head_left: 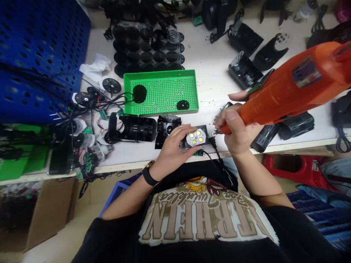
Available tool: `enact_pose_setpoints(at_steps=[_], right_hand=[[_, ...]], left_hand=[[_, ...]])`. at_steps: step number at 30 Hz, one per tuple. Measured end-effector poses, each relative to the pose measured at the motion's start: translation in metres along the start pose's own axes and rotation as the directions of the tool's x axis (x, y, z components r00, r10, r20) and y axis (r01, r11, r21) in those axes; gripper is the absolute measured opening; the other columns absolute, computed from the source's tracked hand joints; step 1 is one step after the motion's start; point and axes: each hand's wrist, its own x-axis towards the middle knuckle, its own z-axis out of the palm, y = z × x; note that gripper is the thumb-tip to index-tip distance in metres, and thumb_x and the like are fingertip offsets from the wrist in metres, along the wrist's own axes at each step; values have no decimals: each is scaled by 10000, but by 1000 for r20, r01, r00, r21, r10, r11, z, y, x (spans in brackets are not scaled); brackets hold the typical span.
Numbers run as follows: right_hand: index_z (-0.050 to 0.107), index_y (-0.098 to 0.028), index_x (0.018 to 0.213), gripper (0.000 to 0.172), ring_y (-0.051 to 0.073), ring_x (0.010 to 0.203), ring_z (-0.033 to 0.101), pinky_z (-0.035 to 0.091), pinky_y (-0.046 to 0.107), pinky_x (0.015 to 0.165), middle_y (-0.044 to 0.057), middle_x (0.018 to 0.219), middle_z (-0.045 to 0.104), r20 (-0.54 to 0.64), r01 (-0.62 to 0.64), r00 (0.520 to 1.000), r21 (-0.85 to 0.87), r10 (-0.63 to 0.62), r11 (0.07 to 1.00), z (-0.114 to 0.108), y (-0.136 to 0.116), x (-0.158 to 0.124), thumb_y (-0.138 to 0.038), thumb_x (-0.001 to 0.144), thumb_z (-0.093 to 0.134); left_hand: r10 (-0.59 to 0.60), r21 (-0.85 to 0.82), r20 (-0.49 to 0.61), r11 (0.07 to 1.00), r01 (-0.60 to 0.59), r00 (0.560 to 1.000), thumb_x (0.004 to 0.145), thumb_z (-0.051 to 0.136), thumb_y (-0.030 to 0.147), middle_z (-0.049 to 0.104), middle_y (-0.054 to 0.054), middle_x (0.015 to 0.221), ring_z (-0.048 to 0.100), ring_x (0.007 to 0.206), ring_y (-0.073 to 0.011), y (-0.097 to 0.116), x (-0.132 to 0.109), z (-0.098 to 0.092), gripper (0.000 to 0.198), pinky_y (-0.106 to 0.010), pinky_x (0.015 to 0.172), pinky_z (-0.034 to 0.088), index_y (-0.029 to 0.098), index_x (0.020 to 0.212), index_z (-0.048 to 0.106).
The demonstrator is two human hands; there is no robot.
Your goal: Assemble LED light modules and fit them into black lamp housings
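A pale lamp disc [196, 137] with 4 yellow LEDs faces up near the front edge of a white surface [211, 78], just in front of a person wearing a black printed shirt. It is set on or in a black part; which of these is hard to tell. The left grip [175, 146] holds it from the side, fingers curled along the far edge and thumb along the near edge. The right grip [238, 129] is wrapped around an orange electric screwdriver [285, 87], whose tip stands just right of the disc, apart from it. Whether the tip carries a screw cannot be told.

Good handling here would probably mean bracing the disc flat, fingertips off the LEDs, bringing the driver square to the face and pressing lightly so that the bit does not skid. The black plug [212, 140] beside the disc is best left out of the tip's path.

Beyond lies a green tray [164, 112] holding scattered screws [181, 89] and 2 black discs. A black housing [137, 128] rests to the left; a blue crate [41, 54] stands farther left.
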Motion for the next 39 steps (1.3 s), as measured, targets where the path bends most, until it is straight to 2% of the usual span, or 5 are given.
enact_pose_setpoints(at_steps=[9, 18, 26, 32, 39], right_hand=[[652, -317, 1057, 301, 113, 448, 572, 526, 294, 471, -93, 601, 590, -36, 2, 999, 66, 0, 998, -2, -9, 5, -514, 869, 778], [635, -326, 1039, 304, 117, 377, 489, 463, 301, 419, -107, 546, 506, -54, 2, 999, 40, 0, 999, -10, -31, 16, -580, 901, 730], [662, -288, 1043, 284, 121, 404, 530, 483, 294, 421, -100, 570, 584, 32, -56, 998, 240, 50, 969, 14, -29, 6, -472, 870, 791], [610, -234, 837, 221, 95, 430, 567, 501, 252, 458, -80, 581, 609, 41, -13, 999, 266, 2, 964, 24, -18, -3, -383, 896, 762], [601, -276, 1077, 314, 129, 432, 574, 512, 290, 449, -95, 577, 594, 60, -33, 998, 148, 24, 988, 20, -16, -7, -481, 888, 746]], left_hand=[[46, 403, 165, 909, -109, 985, 866, 784, 269, 713, -118, 1154, 625, 1124, -338, 27, 20, 7, 508, -525, 982, 549, 145, 1338, 640], [39, -434, -71, 899, -66, 997, 888, 719, 165, 674, -120, 1229, 699, 1194, -217, -3, 13, 16, 240, -381, 1006, 594, 210, 1047, 545], [33, 156, -61, 987, -23, 998, 907, 762, 252, 702, -127, 1318, 479, 1485, -334, -6, -7, 3, 398, -566, 1199, 442, 195, 1261, 588], [46, 214, -43, 976, -35, 998, 925, 759, 305, 678, -92, 1429, 436, 1502, -356, -11, -5, 4, 367, -617, 1239, 361, 213, 1265, 656], [14, 175, -82, 985, 1, 997, 835, 825, 239, 672, -111, 1425, 488, 1473, -347, -7, -4, 11, 537, -587, 1229, 402, 192, 1322, 605]])
